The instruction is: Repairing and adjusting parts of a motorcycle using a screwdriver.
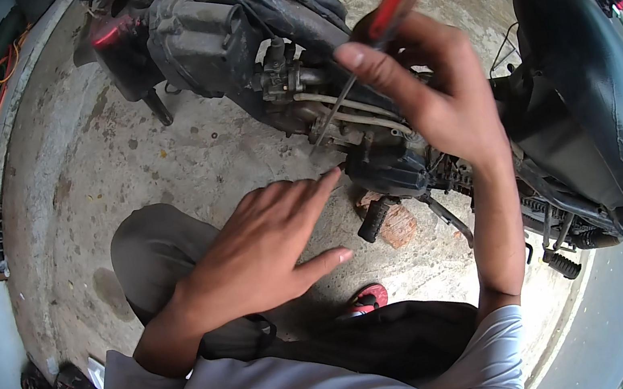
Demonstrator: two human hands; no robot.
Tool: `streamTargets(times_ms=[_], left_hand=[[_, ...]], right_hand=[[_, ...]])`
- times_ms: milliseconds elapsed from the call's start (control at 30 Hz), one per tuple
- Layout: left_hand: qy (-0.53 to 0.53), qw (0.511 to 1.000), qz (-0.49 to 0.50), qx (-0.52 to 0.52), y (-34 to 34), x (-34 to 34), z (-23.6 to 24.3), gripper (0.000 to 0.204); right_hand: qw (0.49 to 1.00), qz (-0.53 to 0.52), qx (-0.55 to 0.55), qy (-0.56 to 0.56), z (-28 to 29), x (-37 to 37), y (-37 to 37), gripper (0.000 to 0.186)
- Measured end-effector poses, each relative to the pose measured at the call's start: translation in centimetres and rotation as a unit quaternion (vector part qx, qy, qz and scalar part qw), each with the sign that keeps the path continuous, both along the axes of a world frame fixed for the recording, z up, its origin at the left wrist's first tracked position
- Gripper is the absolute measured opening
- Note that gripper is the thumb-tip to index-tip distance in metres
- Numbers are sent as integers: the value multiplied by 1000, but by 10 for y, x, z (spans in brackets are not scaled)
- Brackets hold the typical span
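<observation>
My right hand (442, 92) is closed round a screwdriver (397, 3) with a red, partly clear handle. Its thin shaft slants down to the left, and the tip is over the side of a motorcycle engine (393, 169); whether it touches anything there I cannot tell. Pale hoses (352, 116) run behind the shaft, beside a metal carburetor (276, 74). Nothing is in my left hand (262, 243), which is open, palm down, with its fingers stretched toward the engine. The index fingertip is close to the dark engine cover, contact unclear.
The motorcycle's dark seat (593, 93) is at the right. A black footpeg (374, 221) juts out below the engine, near a reddish block (396, 226) on the concrete floor (134, 157). Orange hose (1, 85) lies at the far left. My red shoe (370, 297) is below.
</observation>
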State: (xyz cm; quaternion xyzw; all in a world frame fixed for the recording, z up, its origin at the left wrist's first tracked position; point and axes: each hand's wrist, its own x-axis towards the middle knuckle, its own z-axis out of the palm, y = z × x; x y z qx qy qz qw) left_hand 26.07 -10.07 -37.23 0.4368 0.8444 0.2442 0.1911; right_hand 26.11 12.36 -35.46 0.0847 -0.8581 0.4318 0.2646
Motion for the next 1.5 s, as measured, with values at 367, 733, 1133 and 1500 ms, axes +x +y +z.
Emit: streamTargets(times_ms=[367, 733, 1133, 1500], left_hand=[[82, 970, -180, -143, -9, 23, -20, 61], [105, 967, -209, -104, -18, 31, -20, 58], [131, 967, -202, -89, -27, 32, -20, 58], [153, 958, -229, -81, -19, 31, -26, 59]], right_hand=[[953, -90, -91, 275, 41, 24, 14, 25], [967, -53, -72, 241, 41, 18, 9, 26], [971, -31, -44, 232, 36, 21, 0, 28], [958, 19, -107, 264, 46, 49, 12, 36]])
